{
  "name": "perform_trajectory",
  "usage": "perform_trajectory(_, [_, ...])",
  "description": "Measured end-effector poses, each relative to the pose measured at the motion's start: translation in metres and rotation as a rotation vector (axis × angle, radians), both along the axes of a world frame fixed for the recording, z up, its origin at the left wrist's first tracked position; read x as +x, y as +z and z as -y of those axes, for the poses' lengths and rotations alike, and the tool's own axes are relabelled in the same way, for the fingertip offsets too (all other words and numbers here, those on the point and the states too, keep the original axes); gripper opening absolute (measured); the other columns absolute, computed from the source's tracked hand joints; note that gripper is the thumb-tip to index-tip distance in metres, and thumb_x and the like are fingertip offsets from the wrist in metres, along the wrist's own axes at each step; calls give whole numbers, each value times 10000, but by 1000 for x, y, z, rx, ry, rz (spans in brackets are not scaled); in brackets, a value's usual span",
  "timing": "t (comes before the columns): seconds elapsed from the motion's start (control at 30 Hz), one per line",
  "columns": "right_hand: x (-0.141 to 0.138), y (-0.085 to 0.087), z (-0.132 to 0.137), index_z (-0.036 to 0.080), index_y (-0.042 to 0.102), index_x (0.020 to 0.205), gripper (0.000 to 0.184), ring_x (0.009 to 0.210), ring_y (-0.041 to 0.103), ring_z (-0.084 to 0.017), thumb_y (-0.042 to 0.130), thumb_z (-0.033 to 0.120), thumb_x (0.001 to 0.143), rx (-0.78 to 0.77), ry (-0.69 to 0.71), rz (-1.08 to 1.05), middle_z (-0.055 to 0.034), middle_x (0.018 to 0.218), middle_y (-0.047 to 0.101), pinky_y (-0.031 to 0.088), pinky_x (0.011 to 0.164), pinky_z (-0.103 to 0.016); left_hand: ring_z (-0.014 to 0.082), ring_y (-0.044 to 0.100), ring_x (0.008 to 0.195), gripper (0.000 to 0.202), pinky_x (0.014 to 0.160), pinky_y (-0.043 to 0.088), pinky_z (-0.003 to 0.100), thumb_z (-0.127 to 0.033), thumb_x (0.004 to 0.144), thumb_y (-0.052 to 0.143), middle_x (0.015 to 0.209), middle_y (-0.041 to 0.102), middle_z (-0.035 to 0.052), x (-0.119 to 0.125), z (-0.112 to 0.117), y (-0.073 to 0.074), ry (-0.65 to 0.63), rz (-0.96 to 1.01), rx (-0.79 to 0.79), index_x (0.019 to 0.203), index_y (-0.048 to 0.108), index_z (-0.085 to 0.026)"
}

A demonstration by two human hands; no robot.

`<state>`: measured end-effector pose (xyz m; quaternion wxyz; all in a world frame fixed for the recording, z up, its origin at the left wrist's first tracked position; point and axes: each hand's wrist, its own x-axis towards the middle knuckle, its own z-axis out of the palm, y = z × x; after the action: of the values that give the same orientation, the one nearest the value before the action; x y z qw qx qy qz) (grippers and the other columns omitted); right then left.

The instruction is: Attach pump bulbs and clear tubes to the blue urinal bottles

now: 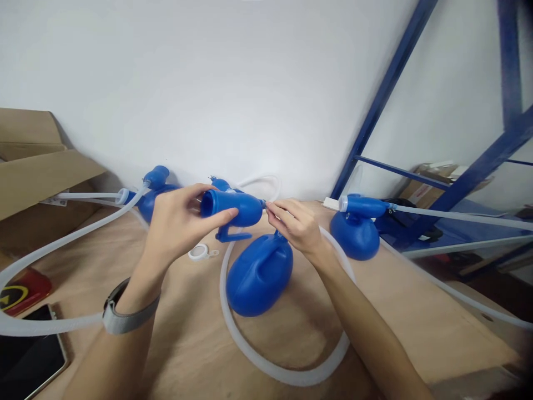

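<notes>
A blue plastic cup-shaped tube [249, 211] with a wide round mouth and a side clip lies level in my left hand [181, 222], its mouth facing left. My left thumb and fingers wrap around it. At its narrow tip, the fingertips of my right hand [297, 223] are pinched together; what they hold there is hidden. Below, a blue plastic bottle [259, 280] with a moulded handle rests tilted on the brown-covered table [187, 333]. A translucent white hose [287, 375] loops around the bottle. Left of the bottle lies a white ring cap with a tab [199, 253].
Other blue bottles with hoses stand behind my left hand [144, 208] and at the right [356, 239]. A cardboard box [37, 178] and a phone [29, 355] are at the left. Blue metal shelving [387, 89] rises at the right, against the white wall [216, 78].
</notes>
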<state>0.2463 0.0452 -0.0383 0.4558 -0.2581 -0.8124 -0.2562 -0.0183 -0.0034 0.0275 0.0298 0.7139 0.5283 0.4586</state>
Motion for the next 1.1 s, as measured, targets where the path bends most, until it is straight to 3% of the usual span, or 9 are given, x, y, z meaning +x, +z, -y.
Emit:
perform_trajectory(0.13, [6,3,-2,163,746,1224,251,866,735,-238,624,126,1008,34,25,11,-129,979,788,628,773,-372,210,720,687,478,671,554,303,-635,736,815,776,769,-4,11,5,-2,27,5,26,994,798,-234])
perform_trajectory(0.43, [14,10,-6,191,704,1216,197,899,730,-240,616,229,1044,-72,-6,6,-107,1012,776,599,799,-373,214,749,721,456,668,614,298,-598,757,812,842,796,0,20,17,-6,60,-12,182,1030,794,-233])
perform_trajectory(0.6, [17,20,3,171,685,1034,178,842,698,-222,654,346,1037,8,-74,64,-100,940,752,526,733,-333,228,782,742,456,676,674,312,-596,731,830,846,799,-15,12,28,1,34,64,160,1028,796,-253])
perform_trajectory(0.73, [19,28,12,183,662,893,219,718,620,-182,609,318,1058,103,-161,175,-55,813,718,425,642,-327,220,779,722,447,696,694,349,-610,735,829,885,804,-32,9,38,4,18,23,188,1044,790,-290])
perform_trajectory(0.87, [20,34,20,196,613,771,277,672,545,-162,581,227,1044,125,-127,230,-26,726,660,368,595,-319,239,793,767,437,732,703,393,-668,776,761,930,806,-55,6,45,4,16,-11,207,1083,776,-357])
perform_trajectory(1.1, [15,38,28,206,586,755,285,611,510,-150,557,210,1039,125,-87,251,4,653,604,331,564,-326,238,796,743,461,758,711,396,-688,775,779,960,813,-49,6,52,5,-50,-64,258,1112,771,-373])
